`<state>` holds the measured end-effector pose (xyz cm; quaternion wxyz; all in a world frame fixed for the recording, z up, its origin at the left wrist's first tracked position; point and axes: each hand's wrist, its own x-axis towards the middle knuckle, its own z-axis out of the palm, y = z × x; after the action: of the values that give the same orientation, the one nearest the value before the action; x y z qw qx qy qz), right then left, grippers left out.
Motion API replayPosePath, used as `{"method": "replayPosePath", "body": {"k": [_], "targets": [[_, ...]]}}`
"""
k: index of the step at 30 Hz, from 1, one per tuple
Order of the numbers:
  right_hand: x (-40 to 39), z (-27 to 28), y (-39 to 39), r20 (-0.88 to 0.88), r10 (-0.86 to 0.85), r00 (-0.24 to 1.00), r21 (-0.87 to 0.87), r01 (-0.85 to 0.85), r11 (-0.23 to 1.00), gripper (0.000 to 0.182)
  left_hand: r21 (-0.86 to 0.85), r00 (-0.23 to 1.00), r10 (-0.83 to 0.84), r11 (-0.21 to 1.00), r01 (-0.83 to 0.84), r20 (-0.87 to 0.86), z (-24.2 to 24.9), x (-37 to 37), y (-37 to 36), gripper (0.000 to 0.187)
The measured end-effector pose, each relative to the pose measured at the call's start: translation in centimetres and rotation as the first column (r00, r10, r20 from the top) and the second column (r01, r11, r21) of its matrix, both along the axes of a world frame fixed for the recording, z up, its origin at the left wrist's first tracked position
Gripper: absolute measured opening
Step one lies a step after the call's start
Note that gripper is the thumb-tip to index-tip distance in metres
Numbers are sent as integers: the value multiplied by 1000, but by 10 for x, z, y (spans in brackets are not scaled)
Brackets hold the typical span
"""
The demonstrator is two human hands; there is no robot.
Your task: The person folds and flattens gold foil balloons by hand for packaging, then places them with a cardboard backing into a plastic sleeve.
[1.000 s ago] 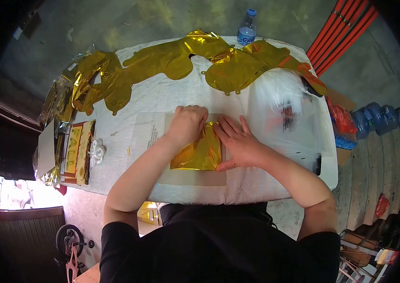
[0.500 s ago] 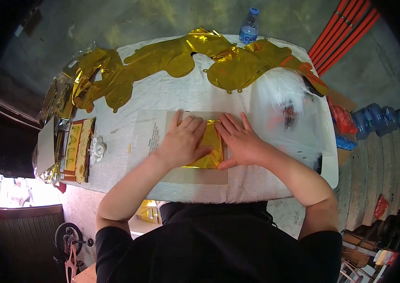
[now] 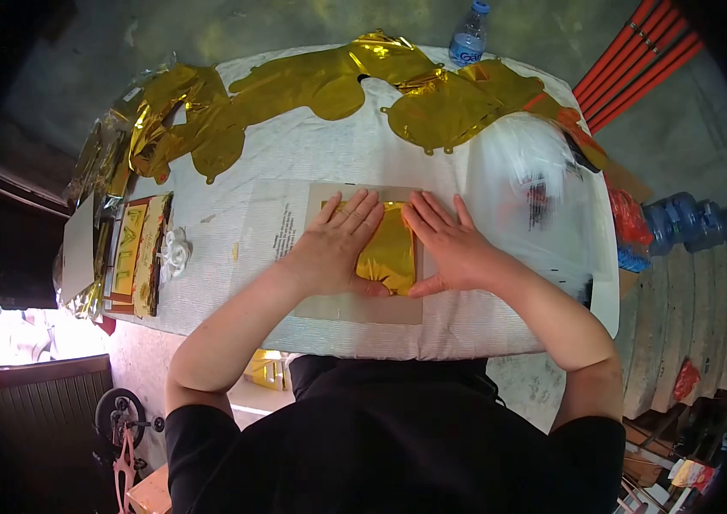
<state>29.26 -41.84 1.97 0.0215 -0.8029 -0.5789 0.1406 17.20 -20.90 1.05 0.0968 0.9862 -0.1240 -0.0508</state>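
Note:
A folded packet of shiny gold foil [image 3: 389, 248] lies between my hands on a thin greyish card or sheet [image 3: 372, 310]. My left hand [image 3: 336, 244] rests flat over the foil's left part, fingers stretched out and thumb at its lower edge. Along the right edge lies my right hand [image 3: 456, 250], palm down, with fingers spread and its thumb near the lower right corner. Under the card, reaching out to the left, is a clear printed plastic bag [image 3: 262, 236]. My hands cover part of the foil.
Flat gold foil balloons [image 3: 295, 90] stretch along the table's far edge. A water bottle [image 3: 469, 36] stands behind them. Clear plastic bags [image 3: 522, 193] are piled at right. Printed packs [image 3: 130, 257] and a white ribbon bundle [image 3: 176, 253] lie at left on the white table cover [image 3: 312, 163].
My left hand has flattened and its fingers now point farther up across the foil. The right hand stays at the right edge, its thumb a little higher. The whole view has shifted slightly.

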Motion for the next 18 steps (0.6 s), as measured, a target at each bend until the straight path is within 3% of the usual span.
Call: {"method": "replayPosePath", "body": {"k": [5,8,11,18], "targets": [[0,5,3,-152,-51,987,40,58,998,122,2,1000,9,1000,-9,13,-3,-1,0,112],[-6,-13,9,-44,9,999,158,-2,987,120,1,1000,9,1000,-9,10,-3,0,0,111],[-7,-14,10,16,-1,1000,76,0,997,119,-4,1000,24,1000,-24,-8,-1,1,0,110],[-4,-8,6,20,32,999,77,-34,996,119,-23,998,54,998,-55,-40,0,0,-1,109]]}}
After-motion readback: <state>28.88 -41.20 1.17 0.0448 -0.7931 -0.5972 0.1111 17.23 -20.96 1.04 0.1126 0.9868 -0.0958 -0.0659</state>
